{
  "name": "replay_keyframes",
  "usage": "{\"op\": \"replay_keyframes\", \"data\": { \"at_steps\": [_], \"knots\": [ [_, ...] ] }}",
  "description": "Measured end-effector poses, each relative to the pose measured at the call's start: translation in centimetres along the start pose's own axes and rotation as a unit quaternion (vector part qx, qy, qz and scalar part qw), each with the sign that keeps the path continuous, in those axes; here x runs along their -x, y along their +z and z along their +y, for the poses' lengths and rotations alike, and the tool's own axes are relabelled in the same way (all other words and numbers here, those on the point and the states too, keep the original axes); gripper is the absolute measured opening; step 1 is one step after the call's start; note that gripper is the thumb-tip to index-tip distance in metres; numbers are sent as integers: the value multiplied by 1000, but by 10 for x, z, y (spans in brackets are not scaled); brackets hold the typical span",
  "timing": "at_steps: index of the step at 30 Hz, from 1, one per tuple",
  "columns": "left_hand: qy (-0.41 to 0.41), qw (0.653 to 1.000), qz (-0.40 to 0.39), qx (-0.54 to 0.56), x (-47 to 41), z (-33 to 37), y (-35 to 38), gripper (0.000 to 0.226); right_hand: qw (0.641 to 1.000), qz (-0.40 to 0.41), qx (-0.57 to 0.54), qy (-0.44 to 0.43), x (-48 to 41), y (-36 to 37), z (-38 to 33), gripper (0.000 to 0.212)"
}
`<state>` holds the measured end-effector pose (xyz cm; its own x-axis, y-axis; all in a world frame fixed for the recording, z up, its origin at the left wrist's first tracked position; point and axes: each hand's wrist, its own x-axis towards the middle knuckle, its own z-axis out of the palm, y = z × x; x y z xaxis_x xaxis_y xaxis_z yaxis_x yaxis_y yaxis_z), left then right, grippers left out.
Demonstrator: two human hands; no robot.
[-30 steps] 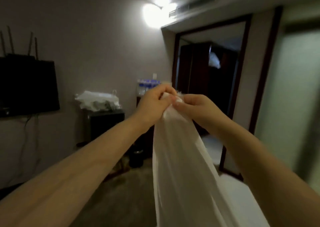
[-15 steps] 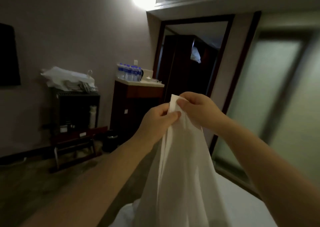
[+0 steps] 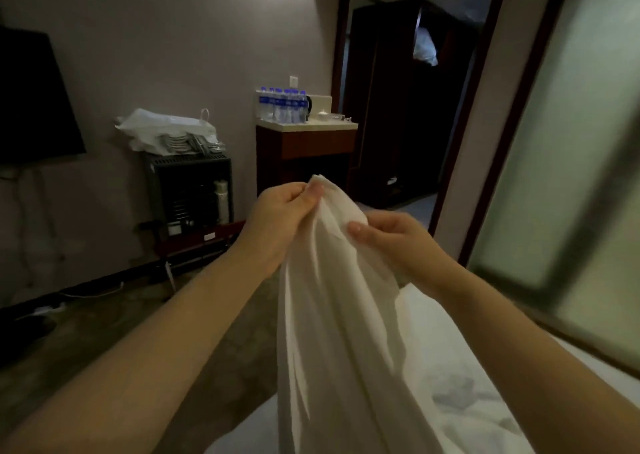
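Note:
A white sheet (image 3: 339, 315) hangs from both of my hands in front of me, down to the white bed (image 3: 460, 367) at the bottom right. My left hand (image 3: 277, 221) pinches the sheet's top corner between thumb and fingers. My right hand (image 3: 394, 242) grips the sheet's edge a little lower and to the right, thumb on top of the cloth. The sheet's lower end runs out of view.
A dark wood cabinet (image 3: 304, 152) with water bottles (image 3: 282, 105) stands against the far wall. Left of it is a black rack (image 3: 190, 190) with a white bag (image 3: 166, 129) on top. A wall TV (image 3: 31, 97) hangs at left. A dark doorway (image 3: 408, 107) and frosted glass panel (image 3: 571, 148) are at right.
My view has tilted down and right, bringing the bed into sight. My hands have come lower, and my right hand has slid away from the left along the sheet's edge.

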<state>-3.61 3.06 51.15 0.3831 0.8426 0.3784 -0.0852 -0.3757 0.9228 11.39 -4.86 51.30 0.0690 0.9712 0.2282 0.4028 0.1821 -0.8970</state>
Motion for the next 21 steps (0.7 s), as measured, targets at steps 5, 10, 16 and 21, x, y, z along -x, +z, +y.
{"op": "replay_keyframes", "data": {
  "at_steps": [5,10,16,21],
  "knots": [
    [-40,999,-2,25,14,-16,-43,30,993,-97,-70,5,-2,37,14,27],
    [-51,998,-3,19,48,-25,-100,26,992,-120,-11,-27,-5,108,25,30],
    [-73,995,52,48,86,-40,-180,24,988,-124,10,-91,-10,182,18,13],
    [-66,994,45,70,100,-45,-234,14,980,-98,43,-170,-21,242,6,22]
  ]
}}
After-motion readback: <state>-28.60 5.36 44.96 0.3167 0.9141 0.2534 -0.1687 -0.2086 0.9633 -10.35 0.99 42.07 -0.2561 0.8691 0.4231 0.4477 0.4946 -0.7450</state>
